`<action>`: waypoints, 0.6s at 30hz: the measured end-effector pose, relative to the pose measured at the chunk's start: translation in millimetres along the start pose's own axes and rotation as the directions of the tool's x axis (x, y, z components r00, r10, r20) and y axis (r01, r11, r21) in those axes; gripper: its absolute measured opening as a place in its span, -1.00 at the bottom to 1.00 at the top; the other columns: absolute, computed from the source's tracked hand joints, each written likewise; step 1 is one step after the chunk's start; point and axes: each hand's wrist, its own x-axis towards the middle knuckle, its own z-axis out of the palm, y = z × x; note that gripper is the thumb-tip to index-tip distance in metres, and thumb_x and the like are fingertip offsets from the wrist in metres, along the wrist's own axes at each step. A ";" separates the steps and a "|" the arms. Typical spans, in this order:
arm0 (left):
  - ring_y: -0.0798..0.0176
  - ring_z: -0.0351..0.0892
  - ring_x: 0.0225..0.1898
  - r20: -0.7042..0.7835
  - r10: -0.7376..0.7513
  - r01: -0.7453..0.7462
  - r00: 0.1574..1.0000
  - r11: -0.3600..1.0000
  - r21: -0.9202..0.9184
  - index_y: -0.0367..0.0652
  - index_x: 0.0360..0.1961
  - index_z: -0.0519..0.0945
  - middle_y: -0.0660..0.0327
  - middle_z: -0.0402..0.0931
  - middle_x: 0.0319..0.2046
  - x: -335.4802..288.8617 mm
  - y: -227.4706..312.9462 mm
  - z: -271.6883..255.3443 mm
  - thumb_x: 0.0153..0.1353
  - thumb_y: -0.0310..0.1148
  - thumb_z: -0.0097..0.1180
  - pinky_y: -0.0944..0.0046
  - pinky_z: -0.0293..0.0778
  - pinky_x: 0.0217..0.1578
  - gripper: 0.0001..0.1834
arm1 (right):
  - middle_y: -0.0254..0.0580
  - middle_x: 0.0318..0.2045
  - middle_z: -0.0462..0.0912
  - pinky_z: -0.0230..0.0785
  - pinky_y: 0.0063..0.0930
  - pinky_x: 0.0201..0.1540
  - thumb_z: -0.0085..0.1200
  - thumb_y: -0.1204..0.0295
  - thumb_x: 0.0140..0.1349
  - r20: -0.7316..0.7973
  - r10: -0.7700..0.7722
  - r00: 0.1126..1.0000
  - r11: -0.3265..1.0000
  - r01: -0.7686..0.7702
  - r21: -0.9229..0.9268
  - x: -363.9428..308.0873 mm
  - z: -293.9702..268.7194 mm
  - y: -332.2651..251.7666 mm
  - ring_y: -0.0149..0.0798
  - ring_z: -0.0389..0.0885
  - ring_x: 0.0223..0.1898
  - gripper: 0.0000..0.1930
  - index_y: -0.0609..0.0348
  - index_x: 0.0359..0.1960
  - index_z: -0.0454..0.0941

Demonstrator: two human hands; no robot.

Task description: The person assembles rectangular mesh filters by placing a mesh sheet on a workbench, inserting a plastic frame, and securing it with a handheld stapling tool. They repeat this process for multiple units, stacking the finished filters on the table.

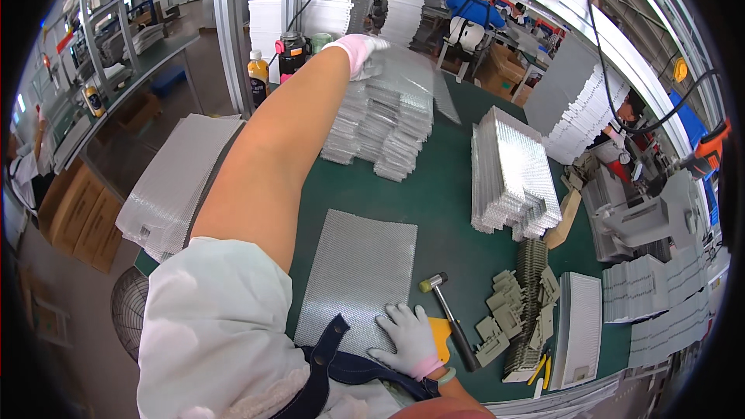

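Left hand [363,53] at the far stack of silvery sheets [380,128], right hand [406,339] on a single textured sheet [361,264].
The left's grip is hidden – a light, even edge hold should suit thin sheets; the right lies spread, best kept flat against creasing. Rightward on the green tabletop [444,248], a yellow piece [441,338] and mallet [460,337] crowd the right hand – then grey-green brackets [503,306].
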 end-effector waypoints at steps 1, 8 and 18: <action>0.21 0.66 -0.11 0.053 0.027 -0.035 0.998 0.985 0.166 -0.12 0.09 0.55 0.17 0.63 -0.08 11.5 -4.1 -2.3 0.20 -0.27 0.32 0.06 0.58 -0.02 -0.55 | 0.01 0.18 0.47 -0.03 0.12 0.35 0.22 -0.10 0.05 0.004 -0.001 1.000 1.000 0.001 0.001 0.5 0.3 0.2 0.05 0.32 0.27 -0.30 0.11 0.14 0.52; 0.13 0.62 -0.06 0.024 0.445 -0.444 0.895 0.886 0.132 -0.17 0.22 0.47 0.16 0.64 -0.04 30.7 9.7 11.8 0.22 -0.29 0.28 0.21 0.52 -0.03 -0.45 | 0.07 0.14 0.50 0.01 0.18 0.32 0.30 -0.05 -0.02 -0.028 0.000 1.000 0.999 0.002 0.050 0.3 1.3 3.6 0.14 0.38 0.22 -0.32 0.12 0.08 0.54; 0.12 0.57 0.03 -0.058 0.490 -0.466 0.870 0.776 -0.425 -0.36 0.21 0.40 0.04 0.57 0.01 -13.6 18.8 27.7 0.24 -0.44 0.22 0.19 0.48 0.07 -0.47 | 0.06 0.13 0.50 0.04 0.11 0.30 0.28 -0.06 -0.01 -0.033 -0.008 0.999 1.000 0.009 0.027 3.2 -3.4 2.0 0.10 0.37 0.22 -0.32 0.15 0.07 0.55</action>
